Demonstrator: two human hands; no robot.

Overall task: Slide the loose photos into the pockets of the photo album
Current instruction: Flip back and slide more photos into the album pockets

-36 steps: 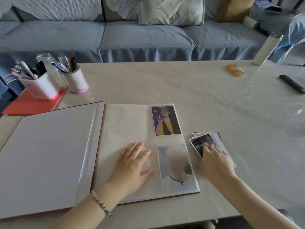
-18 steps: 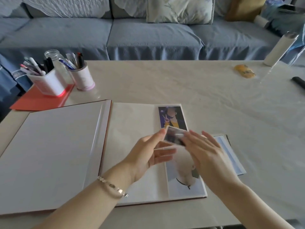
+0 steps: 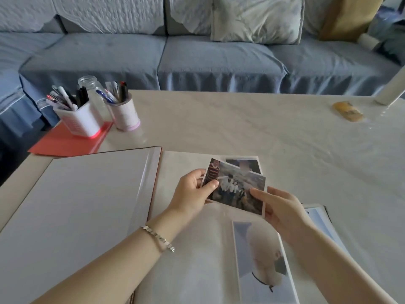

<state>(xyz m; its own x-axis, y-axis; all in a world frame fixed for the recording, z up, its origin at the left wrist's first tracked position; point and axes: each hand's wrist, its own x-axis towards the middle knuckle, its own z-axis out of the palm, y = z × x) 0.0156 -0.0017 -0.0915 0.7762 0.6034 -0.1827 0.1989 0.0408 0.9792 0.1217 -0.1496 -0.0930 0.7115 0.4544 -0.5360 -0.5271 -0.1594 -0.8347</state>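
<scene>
The photo album (image 3: pixel 87 205) lies open on the table. Its right page holds a pale photo (image 3: pixel 263 260) in the lower right pocket and a dark photo (image 3: pixel 243 164) in the upper right pocket, mostly hidden. Above that page I hold two loose photos (image 3: pixel 236 189), fanned and overlapping. My left hand (image 3: pixel 192 191) pinches their left edge with the thumb on top. My right hand (image 3: pixel 282 209) pinches the front photo's right edge. The stack of loose photos (image 3: pixel 320 218) lies on the table right of the album, partly behind my right hand.
Two pen cups (image 3: pixel 81 119) and a glass jar (image 3: pixel 92 91) stand at the back left on a red folder (image 3: pixel 63 141). A yellow packet (image 3: pixel 348 110) and a white bottle (image 3: pixel 392 88) sit at the back right. A blue sofa (image 3: pixel 197 58) runs behind the table.
My right hand lifted photos from the stack at the right. Both hands brought them over the right page and now hold them fanned. The left hand left the page.
</scene>
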